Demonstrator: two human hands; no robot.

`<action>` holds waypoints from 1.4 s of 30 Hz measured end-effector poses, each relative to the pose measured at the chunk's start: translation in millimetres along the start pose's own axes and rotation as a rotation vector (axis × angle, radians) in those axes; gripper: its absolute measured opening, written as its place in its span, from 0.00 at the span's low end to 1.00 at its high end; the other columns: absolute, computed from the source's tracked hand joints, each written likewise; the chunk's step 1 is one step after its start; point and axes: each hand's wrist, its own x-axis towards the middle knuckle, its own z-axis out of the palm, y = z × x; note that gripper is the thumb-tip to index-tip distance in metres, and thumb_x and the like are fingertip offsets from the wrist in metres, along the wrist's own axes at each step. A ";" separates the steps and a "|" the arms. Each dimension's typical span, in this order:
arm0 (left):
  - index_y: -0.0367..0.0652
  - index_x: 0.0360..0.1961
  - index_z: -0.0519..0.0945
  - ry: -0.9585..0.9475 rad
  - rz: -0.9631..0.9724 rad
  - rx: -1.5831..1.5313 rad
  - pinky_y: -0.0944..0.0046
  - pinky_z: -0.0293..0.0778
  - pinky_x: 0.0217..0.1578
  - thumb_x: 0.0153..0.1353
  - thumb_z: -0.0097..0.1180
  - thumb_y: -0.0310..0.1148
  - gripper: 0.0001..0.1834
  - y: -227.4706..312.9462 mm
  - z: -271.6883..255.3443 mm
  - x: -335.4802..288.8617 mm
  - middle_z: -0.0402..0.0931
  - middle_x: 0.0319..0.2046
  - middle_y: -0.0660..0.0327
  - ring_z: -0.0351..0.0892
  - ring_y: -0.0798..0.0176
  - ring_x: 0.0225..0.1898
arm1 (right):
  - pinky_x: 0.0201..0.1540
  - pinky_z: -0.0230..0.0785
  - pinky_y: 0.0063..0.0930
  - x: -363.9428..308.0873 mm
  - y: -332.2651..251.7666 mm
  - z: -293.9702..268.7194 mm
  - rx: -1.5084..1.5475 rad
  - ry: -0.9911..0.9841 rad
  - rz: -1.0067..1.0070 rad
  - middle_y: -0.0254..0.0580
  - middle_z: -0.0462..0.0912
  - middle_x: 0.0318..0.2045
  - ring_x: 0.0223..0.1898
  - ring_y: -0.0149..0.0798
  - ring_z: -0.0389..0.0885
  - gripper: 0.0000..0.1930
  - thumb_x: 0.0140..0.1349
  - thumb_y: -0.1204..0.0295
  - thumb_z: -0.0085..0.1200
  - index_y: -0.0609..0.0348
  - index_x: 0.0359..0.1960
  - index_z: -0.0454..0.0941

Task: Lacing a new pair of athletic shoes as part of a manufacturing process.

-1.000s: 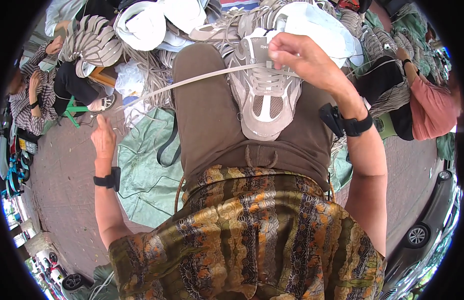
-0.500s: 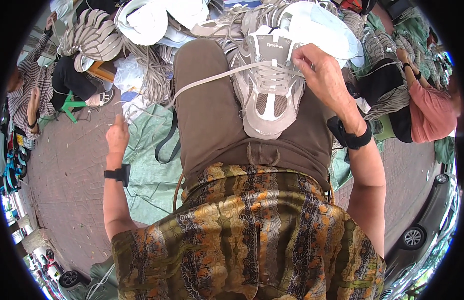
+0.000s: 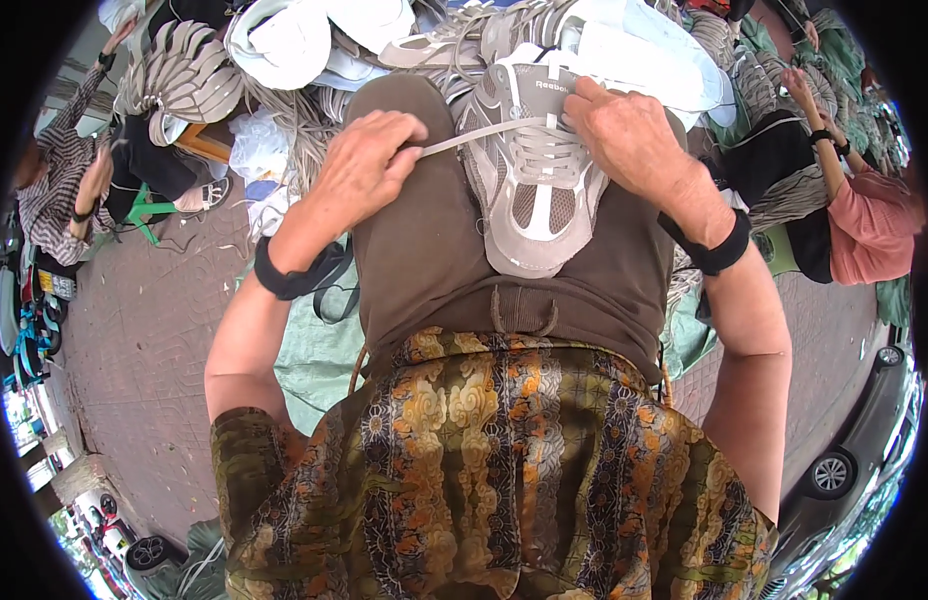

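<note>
A grey-beige sneaker with white trim rests on my lap between my thighs, toe toward me. Its flat beige shoelace is threaded through the lower eyelets, and one length runs taut leftward across the tongue. That length ends in my left hand, closed on it above my left knee. My right hand lies against the right side of the shoe's opening, fingers bent in at the tongue and upper eyelets. What its fingertips pinch is hidden.
Beyond my knees is a heap of beige shoe uppers and white shoe parts. Green sheeting lies on the brick paving. People sit working at left and right, one by a green stool. A car stands at the right.
My left hand has come from far left up to my left knee, now holding the lace close to the shoe. My right hand has shifted slightly inward over the tongue.
</note>
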 end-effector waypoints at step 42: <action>0.44 0.36 0.75 0.223 0.349 0.548 0.55 0.75 0.26 0.55 0.52 0.22 0.08 -12.0 -22.7 69.0 0.76 0.23 0.56 0.79 0.53 0.26 | 0.37 0.70 0.37 16.9 0.2 1.2 0.450 -0.242 0.400 0.47 0.77 0.27 0.29 0.46 0.75 0.06 0.56 0.73 0.55 0.62 0.29 0.74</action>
